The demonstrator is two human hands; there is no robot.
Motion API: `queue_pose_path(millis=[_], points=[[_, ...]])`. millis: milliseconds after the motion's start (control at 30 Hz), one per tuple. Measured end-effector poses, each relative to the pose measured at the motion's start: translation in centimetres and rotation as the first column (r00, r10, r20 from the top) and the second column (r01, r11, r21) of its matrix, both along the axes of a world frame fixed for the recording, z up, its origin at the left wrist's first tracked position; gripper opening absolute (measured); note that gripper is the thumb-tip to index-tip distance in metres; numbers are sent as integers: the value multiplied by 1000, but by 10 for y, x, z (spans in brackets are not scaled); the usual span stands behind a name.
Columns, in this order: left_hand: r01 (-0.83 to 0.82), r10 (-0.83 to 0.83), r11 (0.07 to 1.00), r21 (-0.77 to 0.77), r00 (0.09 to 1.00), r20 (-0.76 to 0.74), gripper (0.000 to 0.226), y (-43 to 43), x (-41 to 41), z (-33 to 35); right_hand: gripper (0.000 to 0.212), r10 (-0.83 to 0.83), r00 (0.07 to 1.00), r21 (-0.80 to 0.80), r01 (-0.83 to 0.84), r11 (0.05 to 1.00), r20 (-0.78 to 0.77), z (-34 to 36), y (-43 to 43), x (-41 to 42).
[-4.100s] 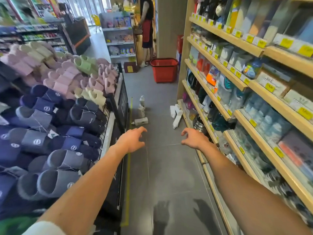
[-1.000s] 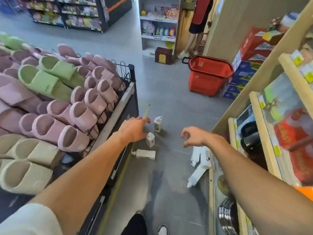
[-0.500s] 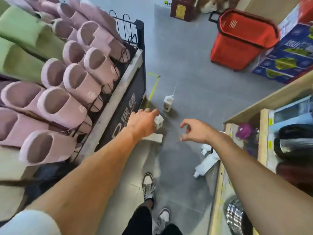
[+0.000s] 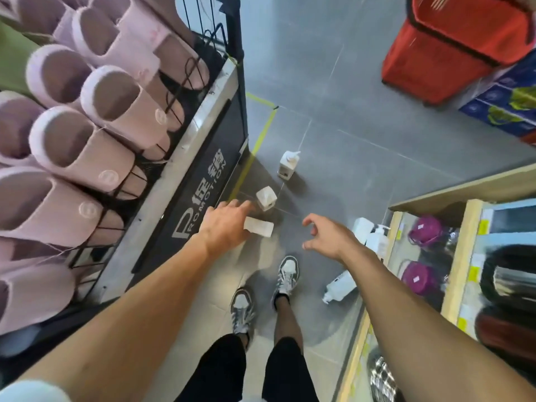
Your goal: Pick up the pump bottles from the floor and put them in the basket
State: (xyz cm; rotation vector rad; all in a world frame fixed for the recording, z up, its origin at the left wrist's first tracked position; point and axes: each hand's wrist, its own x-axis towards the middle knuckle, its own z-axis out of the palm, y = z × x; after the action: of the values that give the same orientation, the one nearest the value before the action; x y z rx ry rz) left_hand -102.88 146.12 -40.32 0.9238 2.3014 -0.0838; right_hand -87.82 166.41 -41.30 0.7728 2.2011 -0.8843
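Note:
Several white pump bottles are on the grey floor. One upright bottle point(image 4: 288, 164) stands farthest away, a second upright bottle point(image 4: 265, 198) is closer, and a third bottle point(image 4: 259, 226) lies on its side, partly under my left hand point(image 4: 225, 225). My left hand hovers over it with fingers spread, holding nothing. By the shelf base on the right, two bottles point(image 4: 374, 236) stand close together and another bottle point(image 4: 340, 285) lies on its side. My right hand point(image 4: 329, 235) is open with curled fingers, above the floor between the two groups. The red basket point(image 4: 452, 44) stands at the top right.
A black wire display point(image 4: 203, 146) of pink slippers fills the left side. Wooden shelves point(image 4: 464, 256) with goods line the right. Blue boxes point(image 4: 504, 103) sit beside the basket. My feet point(image 4: 264, 291) stand on the aisle floor just behind the bottles.
I have stepped closer and tilted my head further down; both hands have dropped nearer the bottles. My left hand now overlaps the lying bottle. Nothing has been picked up.

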Motion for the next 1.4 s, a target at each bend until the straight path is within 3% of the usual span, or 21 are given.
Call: queue_pose_path(millis=[333, 600, 833, 1000, 1133, 1233, 1400], points=[[-186, 197, 971, -152, 979, 61, 64, 20, -4, -98, 56, 61, 997, -73, -58, 996, 52, -106, 41, -30], [-228, 262, 940, -254, 959, 110, 61, -2, -8, -239, 65, 62, 986, -98, -48, 994, 152, -244, 47, -47], [-147, 169, 960, -240, 983, 76, 60, -9, -32, -383, 79, 54, 997, -5, -54, 999, 53, -372, 44, -95], [-74, 87, 971, -229, 995, 45, 62, -3, -47, -482, 97, 166, 979, 73, -158, 985, -119, -456, 45, -142], [34, -36, 973, -229, 999, -3, 80, -1, -50, -554, 112, 317, 925, 115, -299, 947, -209, -506, 52, -184], [140, -150, 960, -244, 988, -25, 85, 4, -54, -601, 108, 405, 883, 93, -395, 914, -235, -533, 55, -203], [239, -260, 932, -271, 965, -42, 87, 16, -63, -652, 97, 401, 853, 41, -412, 910, -334, -556, 53, -212]])
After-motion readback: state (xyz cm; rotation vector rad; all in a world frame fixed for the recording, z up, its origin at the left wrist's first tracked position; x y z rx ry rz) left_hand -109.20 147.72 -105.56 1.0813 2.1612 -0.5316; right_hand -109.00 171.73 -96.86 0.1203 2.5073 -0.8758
